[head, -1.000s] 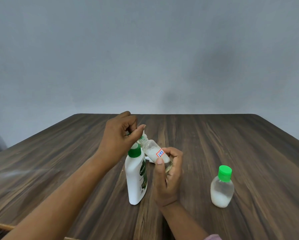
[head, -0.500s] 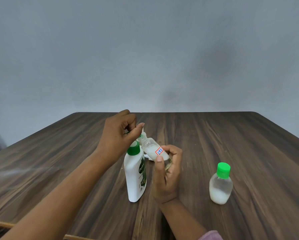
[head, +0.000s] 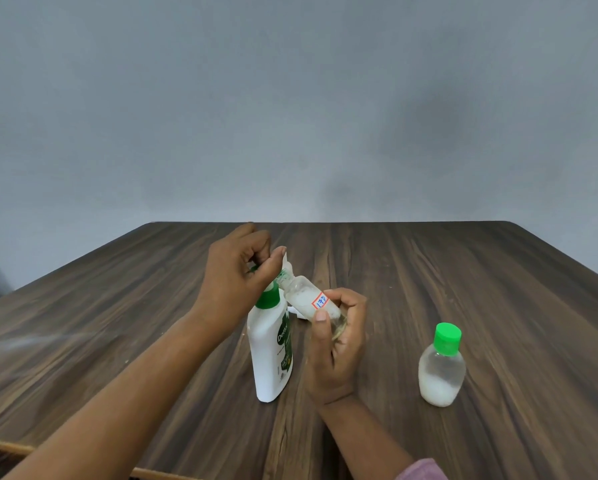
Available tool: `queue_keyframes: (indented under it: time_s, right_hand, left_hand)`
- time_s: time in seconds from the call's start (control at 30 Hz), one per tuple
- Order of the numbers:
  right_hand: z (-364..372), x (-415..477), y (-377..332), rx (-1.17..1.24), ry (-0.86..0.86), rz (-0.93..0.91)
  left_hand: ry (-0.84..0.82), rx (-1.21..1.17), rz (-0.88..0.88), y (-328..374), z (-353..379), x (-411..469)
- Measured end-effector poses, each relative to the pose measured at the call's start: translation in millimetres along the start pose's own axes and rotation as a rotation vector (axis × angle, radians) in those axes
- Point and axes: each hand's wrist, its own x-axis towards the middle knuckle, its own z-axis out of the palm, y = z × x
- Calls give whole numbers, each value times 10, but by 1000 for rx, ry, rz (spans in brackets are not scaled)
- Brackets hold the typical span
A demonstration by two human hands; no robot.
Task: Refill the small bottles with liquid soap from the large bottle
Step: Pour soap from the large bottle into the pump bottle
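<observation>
Small bottles (head: pixel 441 370): two, clear plastic, each part-filled with white soap. Entries run from the near edge outward.

Sleeve (head: pixel 420 470): pinkish, at the right wrist, lowest in view.

Large bottle (head: pixel 269 355): white with a green top, upright on the table (head: pixel 498 306), just left of the right hand. Nobody holds its body.

Capped small bottle (head: pixel 441 370): green lid on, upright, well off to the right, untouched. Soap fills roughly its lower third.

Right hand (head: pixel 335 344): fingers and thumb curled round the base of the labelled small bottle (head: pixel 306 299). The bottle is held off the table and tilted, neck pointing up and left above the large bottle's top.

Left hand (head: pixel 236 282): fingers curled, pinching at that neck. A bit of green shows inside the grip, likely the small cap (head: pixel 254 269), though most of it is hidden.

White scrap (head: pixel 296 311): on the table just behind the two bottles, too hidden to identify.

Wall (head: pixel 290 116): plain grey, beyond the far edge.

Change over the last second: almost none. Both hands keep their grips and the tilt is the same; only the left thumb shifts slightly at the neck. Judgement: the cap is being turned, on or off cannot be told, and no pouring is under way.
</observation>
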Motion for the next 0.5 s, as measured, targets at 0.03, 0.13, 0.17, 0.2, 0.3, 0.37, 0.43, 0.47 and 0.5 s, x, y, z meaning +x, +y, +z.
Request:
queue_keyframes:
  time_s: [0.03, 0.13, 0.17, 0.2, 0.3, 0.37, 0.43, 0.47, 0.5]
  right_hand:
    - [2, 3, -15, 3, -17, -7]
    - [1, 3, -35, 10, -48, -16]
    - [4, 4, -30, 5, -48, -14]
    - [8, 8, -24, 0, -47, -11]
    - [20, 22, -19, -8, -36, -10]
    - [12, 14, -10, -1, -14, -10]
    - [2, 4, -7, 4, 3, -4]
    - [-2, -2, -11, 5, 3, -1]
    - [-4, -3, -18, 6, -2, -4]
  left_hand:
    - [-9, 5, 5, 4, -15, 23]
    - [-58, 28, 26, 11, -69, 96]
    - [-70, 27, 34, 12, -85, 115]
    - [-77, 26, 38, 12, -94, 127]
    - [-60, 29, 23, 1, -66, 112]
    - [-41, -4, -8, 0, -23, 56]
    - [-23, -46, -33, 0, 10, 1]
    - [-12, -52, -37, -2, 15, -20]
    - [-2, -51, -35, -2, 16, -29]
